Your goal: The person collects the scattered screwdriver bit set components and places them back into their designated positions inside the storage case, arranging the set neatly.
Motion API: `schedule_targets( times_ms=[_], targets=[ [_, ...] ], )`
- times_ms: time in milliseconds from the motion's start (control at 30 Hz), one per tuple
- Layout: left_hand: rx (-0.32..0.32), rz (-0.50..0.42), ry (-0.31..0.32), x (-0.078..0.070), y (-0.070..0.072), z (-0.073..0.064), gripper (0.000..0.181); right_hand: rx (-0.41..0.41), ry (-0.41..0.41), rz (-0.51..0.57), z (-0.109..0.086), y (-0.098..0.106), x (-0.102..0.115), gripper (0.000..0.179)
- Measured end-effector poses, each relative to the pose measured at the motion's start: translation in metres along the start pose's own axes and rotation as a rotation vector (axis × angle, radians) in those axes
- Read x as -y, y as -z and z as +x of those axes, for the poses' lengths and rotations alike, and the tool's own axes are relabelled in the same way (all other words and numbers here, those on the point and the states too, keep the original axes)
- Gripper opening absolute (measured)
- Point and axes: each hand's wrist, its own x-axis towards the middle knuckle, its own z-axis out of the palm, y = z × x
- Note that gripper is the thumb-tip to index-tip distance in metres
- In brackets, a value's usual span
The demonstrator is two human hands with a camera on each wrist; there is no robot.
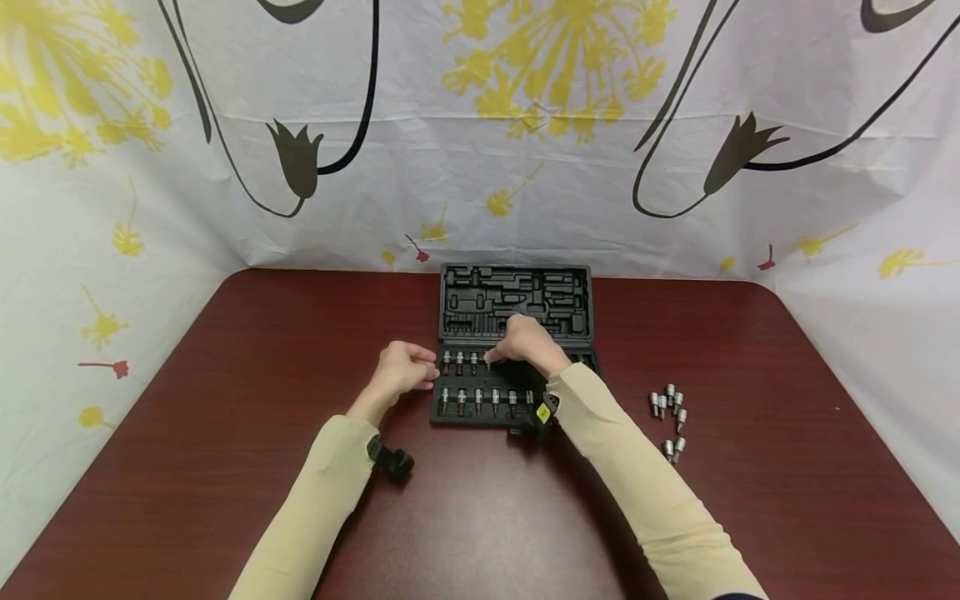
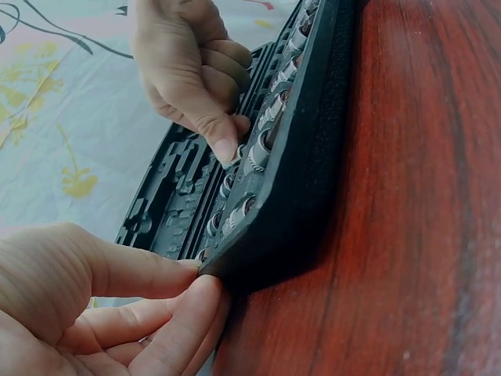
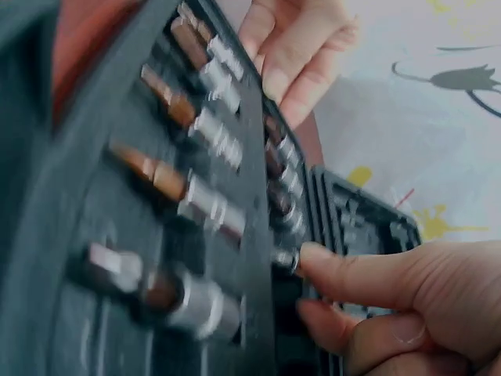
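A black socket bit case (image 1: 468,380) lies on the table, its lid (image 1: 577,333) folded back. Silver bit sockets stand in a front row (image 1: 478,400) and a back row (image 1: 460,362). At the case's left edge, my left hand (image 1: 399,372) pinches the rim near the corner between thumb and fingers. My right hand (image 1: 527,343) reaches over the case. Between its thumb and index finger it pinches a bit socket (image 3: 287,260) at the back row, beside the seated ones; the fingers partly hide it. My right wrist covers part of the rows on the right side.
Several loose bit sockets (image 1: 663,402) lie in a group on the table right of the case, with two more (image 1: 674,450) closer to me. Behind the dark red table (image 1: 300,350) hangs a white patterned cloth (image 1: 420,183).
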Motion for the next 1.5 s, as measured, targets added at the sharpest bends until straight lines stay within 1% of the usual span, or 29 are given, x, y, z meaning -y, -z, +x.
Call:
schedule_targets(
  times_ms=[133, 267, 367, 467, 567, 700, 800, 1000, 1100, 1200, 1300, 1500],
  targets=[
    [0.003, 0.001, 0.000, 0.000, 0.000, -0.001, 0.023, 0.004, -0.021, -0.026, 0.001, 0.002, -0.001, 0.032],
    [0.009, 0.000, -0.008, 0.000, 0.000, -0.001, 0.023, 0.011, 0.006, -0.061, -0.001, 0.003, 0.000, 0.031],
    [0.012, 0.001, -0.012, -0.001, 0.000, -0.001, 0.023, 0.019, 0.019, -0.049, -0.001, 0.005, -0.001, 0.031],
    [0.010, 0.006, -0.007, -0.001, 0.001, -0.001, 0.023, 0.033, 0.010, -0.057, 0.001, 0.005, -0.001, 0.032],
    [0.010, 0.004, -0.007, 0.000, 0.002, 0.001, 0.023, 0.042, -0.016, -0.086, 0.004, 0.005, 0.000, 0.035],
    [0.005, 0.007, -0.013, 0.000, 0.002, 0.002, 0.023, 0.030, -0.019, -0.114, 0.003, 0.006, -0.001, 0.038],
    [0.005, 0.011, -0.009, 0.000, 0.001, 0.002, 0.023, 0.015, 0.007, -0.117, 0.001, 0.005, -0.003, 0.039],
    [0.008, 0.012, -0.003, -0.001, 0.001, -0.001, 0.023, -0.040, 0.065, -0.052, -0.004, 0.001, -0.007, 0.037],
    [0.011, 0.010, -0.003, -0.002, 0.000, -0.001, 0.023, -0.069, 0.093, 0.014, -0.009, 0.003, -0.009, 0.044],
    [0.012, 0.010, -0.004, -0.002, 0.000, -0.002, 0.023, -0.081, 0.114, 0.100, -0.015, 0.007, -0.011, 0.053],
    [0.011, 0.008, -0.005, -0.002, 0.000, -0.002, 0.023, -0.091, 0.129, 0.159, -0.021, 0.011, -0.014, 0.055],
    [0.007, 0.004, -0.004, -0.002, 0.001, -0.002, 0.024, -0.124, 0.183, 0.186, -0.034, 0.017, -0.023, 0.051]
  ],
)
